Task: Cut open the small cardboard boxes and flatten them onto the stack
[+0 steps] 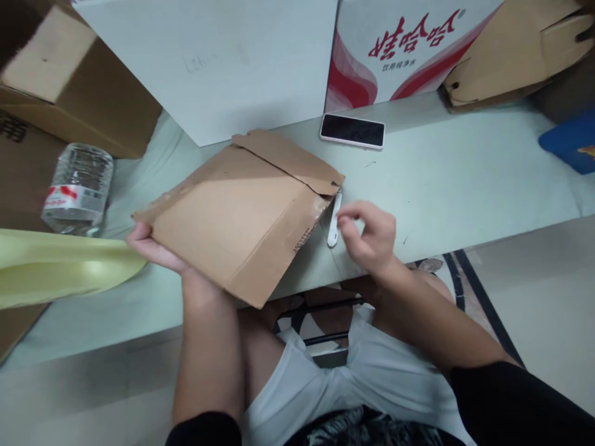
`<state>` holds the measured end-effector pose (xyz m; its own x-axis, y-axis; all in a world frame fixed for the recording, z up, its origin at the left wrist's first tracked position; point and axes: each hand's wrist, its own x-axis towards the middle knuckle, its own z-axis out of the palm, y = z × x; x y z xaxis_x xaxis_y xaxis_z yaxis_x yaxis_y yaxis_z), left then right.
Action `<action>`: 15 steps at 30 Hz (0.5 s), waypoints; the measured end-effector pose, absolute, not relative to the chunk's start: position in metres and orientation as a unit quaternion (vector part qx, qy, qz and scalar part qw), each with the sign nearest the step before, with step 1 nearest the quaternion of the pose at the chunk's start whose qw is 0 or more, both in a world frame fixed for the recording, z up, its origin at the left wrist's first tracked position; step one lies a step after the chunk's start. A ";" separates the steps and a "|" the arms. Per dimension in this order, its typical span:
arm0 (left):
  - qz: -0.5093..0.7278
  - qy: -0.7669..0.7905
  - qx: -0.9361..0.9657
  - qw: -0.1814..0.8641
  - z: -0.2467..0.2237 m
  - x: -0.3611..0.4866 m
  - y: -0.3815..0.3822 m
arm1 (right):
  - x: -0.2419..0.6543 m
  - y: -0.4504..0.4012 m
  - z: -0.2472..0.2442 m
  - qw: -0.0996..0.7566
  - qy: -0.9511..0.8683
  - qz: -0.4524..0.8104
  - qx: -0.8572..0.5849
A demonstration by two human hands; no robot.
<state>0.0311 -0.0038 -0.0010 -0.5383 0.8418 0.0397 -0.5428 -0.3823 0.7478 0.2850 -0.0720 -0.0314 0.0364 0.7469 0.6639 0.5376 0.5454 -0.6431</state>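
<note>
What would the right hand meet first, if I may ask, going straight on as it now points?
The right hand would probably meet the slim white tool, though depth is unclear.

The table (pale green) carries phone, slim tool, carton.

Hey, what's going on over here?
A seated person's left hand is holding a flat brown cardboard box by its near left edge, over a pale green covered table. The right hand, fingers curled, is beside a slim white plastic-looking tool near the box's right side; whether they touch is unclear. A dark-screened phone with a pale rim lies beyond.
</note>
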 end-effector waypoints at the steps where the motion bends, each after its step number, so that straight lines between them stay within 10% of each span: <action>1: 0.800 0.345 0.213 0.442 0.000 0.029 -0.005 | 0.295 -0.065 -0.033 0.549 -0.640 0.113 -0.526; 10: 0.694 0.353 0.315 0.543 0.000 0.018 -0.013 | 0.345 -0.048 -0.030 0.420 -0.380 0.634 -0.527; 15: 0.711 0.343 0.310 0.531 -0.003 0.017 -0.013 | 0.334 -0.057 -0.026 0.403 -0.363 0.679 -0.494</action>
<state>0.0169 -0.0129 -0.0035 -0.2448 0.9666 0.0763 -0.5421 -0.2017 0.8157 0.3338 -0.0565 -0.0264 -0.1870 0.9062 -0.3792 -0.1877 -0.4119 -0.8917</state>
